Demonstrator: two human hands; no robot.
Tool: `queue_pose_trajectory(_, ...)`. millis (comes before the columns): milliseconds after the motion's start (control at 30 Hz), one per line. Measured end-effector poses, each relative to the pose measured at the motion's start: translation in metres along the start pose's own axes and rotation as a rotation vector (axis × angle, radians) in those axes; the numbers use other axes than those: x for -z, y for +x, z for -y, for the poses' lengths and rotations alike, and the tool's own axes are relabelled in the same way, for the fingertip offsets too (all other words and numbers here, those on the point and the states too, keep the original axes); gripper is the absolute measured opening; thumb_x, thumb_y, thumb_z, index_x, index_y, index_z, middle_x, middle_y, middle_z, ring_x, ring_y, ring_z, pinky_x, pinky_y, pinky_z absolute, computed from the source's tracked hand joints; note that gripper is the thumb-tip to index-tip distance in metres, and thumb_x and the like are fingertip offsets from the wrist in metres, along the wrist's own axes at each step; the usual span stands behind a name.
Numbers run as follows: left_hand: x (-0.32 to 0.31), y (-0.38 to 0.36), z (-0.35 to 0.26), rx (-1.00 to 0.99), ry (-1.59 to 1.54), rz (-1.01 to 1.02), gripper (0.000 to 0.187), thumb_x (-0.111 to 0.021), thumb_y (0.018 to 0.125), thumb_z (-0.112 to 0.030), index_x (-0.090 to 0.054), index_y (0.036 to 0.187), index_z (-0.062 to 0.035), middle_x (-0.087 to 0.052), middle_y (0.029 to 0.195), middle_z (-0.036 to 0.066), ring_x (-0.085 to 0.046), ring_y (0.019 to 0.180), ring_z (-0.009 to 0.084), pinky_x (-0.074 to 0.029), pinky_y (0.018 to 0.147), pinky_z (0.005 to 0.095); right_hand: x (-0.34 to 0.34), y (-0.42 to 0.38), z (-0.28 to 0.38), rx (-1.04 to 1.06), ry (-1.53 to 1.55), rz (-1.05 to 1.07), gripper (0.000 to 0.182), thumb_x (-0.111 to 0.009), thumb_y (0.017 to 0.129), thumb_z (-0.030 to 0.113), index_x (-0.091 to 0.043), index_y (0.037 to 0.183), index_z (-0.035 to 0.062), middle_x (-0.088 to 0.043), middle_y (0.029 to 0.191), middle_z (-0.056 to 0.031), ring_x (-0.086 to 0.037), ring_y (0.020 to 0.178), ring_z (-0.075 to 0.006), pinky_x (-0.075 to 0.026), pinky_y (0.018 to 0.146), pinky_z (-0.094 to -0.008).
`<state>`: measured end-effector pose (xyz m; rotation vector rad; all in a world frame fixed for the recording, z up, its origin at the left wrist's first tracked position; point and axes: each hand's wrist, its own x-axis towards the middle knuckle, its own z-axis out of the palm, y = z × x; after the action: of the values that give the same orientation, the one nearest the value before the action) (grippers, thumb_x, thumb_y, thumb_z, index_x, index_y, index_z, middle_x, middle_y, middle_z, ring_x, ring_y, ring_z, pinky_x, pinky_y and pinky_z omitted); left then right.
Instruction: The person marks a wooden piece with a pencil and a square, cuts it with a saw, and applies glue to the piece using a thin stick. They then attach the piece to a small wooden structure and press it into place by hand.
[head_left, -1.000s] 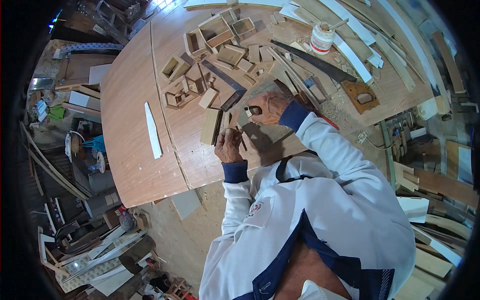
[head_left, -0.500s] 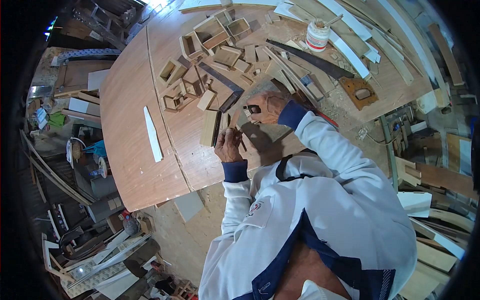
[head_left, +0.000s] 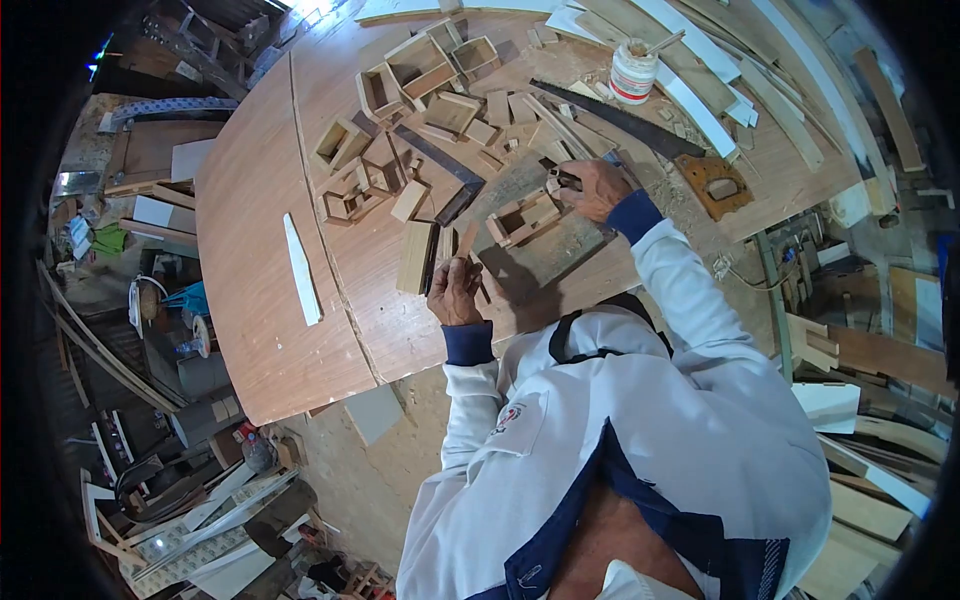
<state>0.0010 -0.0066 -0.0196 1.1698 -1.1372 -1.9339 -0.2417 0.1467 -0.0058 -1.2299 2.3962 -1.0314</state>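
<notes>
My left hand (head_left: 456, 294), near the table's front edge, has its fingers closed around a thin wooden strip (head_left: 467, 241). A light wooden block (head_left: 414, 256) with a dark edge lies just left of that hand. My right hand (head_left: 594, 189) grips a small dark object (head_left: 568, 180), too small to identify, at the right end of a little open wooden frame (head_left: 523, 219). Beneath the frame lies a flat grey board (head_left: 548, 262). A dark try square (head_left: 462, 197) rests between the hands and the other small boxes.
Small wooden boxes (head_left: 420, 66) and offcuts stand toward the back. A handsaw (head_left: 715, 186) lies at the right, with a white glue tub (head_left: 634, 72) behind it. A white strip (head_left: 301, 268) rests at the left, and long boards (head_left: 697, 110) fill the back right.
My right hand has moved to the right and slightly back with the small dark object, uncovering the little wooden frame. My left hand has barely moved.
</notes>
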Motion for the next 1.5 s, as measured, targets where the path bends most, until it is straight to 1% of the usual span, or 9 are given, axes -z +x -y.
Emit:
queue_pose_trajectory(100,-0.001,0.002,0.001,0.0,-0.002,0.027,0.016,-0.065,0.087,-0.016,-0.061,0.095,-0.0024,-0.065,0.085,0.008,-0.065,0.073,0.0177,-0.053,0.066,0.0267,0.001,-0.003,-0.001,-0.016,-0.043,0.027,0.035,-0.066,0.077,0.028,-0.064,0.104,0.006,-0.066,0.093,-0.0192,-0.063,0.087,-0.0359,-0.05,0.078,-0.0423)
queue_pose_trajectory(167,-0.002,0.002,0.0,0.017,0.017,0.004,0.016,-0.064,0.087,-0.016,-0.061,0.095,-0.0026,-0.065,0.085,0.008,-0.065,0.073,0.0173,-0.053,0.066,0.0265,0.001,-0.001,0.0,-0.032,-0.059,0.118,0.031,-0.066,0.076,0.026,-0.064,0.101,0.0085,-0.066,0.089,-0.0182,-0.063,0.084,-0.0356,-0.05,0.076,-0.0431)
queue_pose_trajectory(267,-0.001,0.001,-0.001,-0.004,0.023,0.012,0.016,-0.064,0.087,-0.016,-0.061,0.095,-0.0026,-0.065,0.086,0.008,-0.065,0.073,0.017,-0.053,0.066,0.0262,-0.005,0.0,-0.006,0.012,-0.092,0.086,0.027,-0.064,0.075,0.024,-0.064,0.098,0.0099,-0.066,0.086,-0.0177,-0.063,0.081,-0.0355,-0.05,0.075,-0.0439)
queue_pose_trajectory(467,0.0,0.0,-0.002,-0.006,0.029,0.019,0.017,-0.065,0.087,-0.017,-0.061,0.096,-0.0029,-0.065,0.085,0.007,-0.065,0.073,0.016,-0.053,0.065,0.0253,0.003,0.001,0.003,-0.022,-0.074,0.168,0.024,-0.063,0.076,0.023,-0.065,0.096,0.0096,-0.066,0.086,-0.0166,-0.063,0.081,-0.0353,-0.051,0.074,-0.0435)
queue_pose_trajectory(800,-0.003,-0.001,-0.002,-0.004,0.026,0.021,0.016,-0.065,0.087,-0.016,-0.061,0.094,-0.0022,-0.065,0.084,0.007,-0.064,0.072,0.0149,-0.053,0.063,0.0252,-0.006,-0.001,-0.007,-0.028,0.031,0.126,0.025,-0.062,0.078,0.024,-0.065,0.097,0.0071,-0.067,0.088,-0.0158,-0.063,0.081,-0.0347,-0.051,0.074,-0.0415)
queue_pose_trajectory(867,-0.002,-0.001,-0.001,-0.012,0.005,0.035,0.015,-0.064,0.087,-0.016,-0.061,0.093,-0.002,-0.064,0.084,0.008,-0.064,0.071,0.0147,-0.053,0.063,0.0252,-0.006,-0.001,-0.009,0.021,0.014,0.123,0.025,-0.062,0.079,0.024,-0.064,0.097,0.0063,-0.067,0.089,-0.0168,-0.063,0.081,-0.0352,-0.051,0.072,-0.0411)
queue_pose_trajectory(1000,-0.002,-0.002,-0.002,-0.022,0.0,0.047,0.016,-0.064,0.087,-0.016,-0.061,0.093,-0.0016,-0.064,0.083,0.008,-0.063,0.071,0.0143,-0.052,0.062,0.0246,-0.007,-0.004,-0.009,0.008,0.031,0.111,0.026,-0.062,0.079,0.024,-0.064,0.098,0.006,-0.066,0.089,-0.0179,-0.063,0.081,-0.0357,-0.051,0.072,-0.0415)
queue_pose_trajectory(1267,-0.001,-0.001,0.0,-0.01,0.032,0.033,0.02,-0.068,0.085,-0.019,-0.061,0.093,-0.0021,-0.063,0.083,0.007,-0.063,0.072,0.0169,-0.05,0.062,0.0247,-0.015,-0.006,-0.013,-0.002,0.078,0.091,0.025,-0.061,0.079,0.023,-0.06,0.095,0.0042,-0.063,0.079,-0.0212,-0.061,0.076,-0.0382,-0.048,0.067,-0.0448)
queue_pose_trajectory(1500,-0.003,-0.004,-0.001,-0.013,0.018,0.025,0.018,-0.066,0.085,-0.017,-0.061,0.093,-0.0022,-0.064,0.082,0.007,-0.063,0.07,0.016,-0.052,0.061,0.025,-0.018,-0.006,-0.014,-0.008,0.098,0.072,0.027,-0.061,0.079,0.024,-0.061,0.099,0.0056,-0.065,0.081,-0.0195,-0.062,0.076,-0.0364,-0.049,0.068,-0.0438)
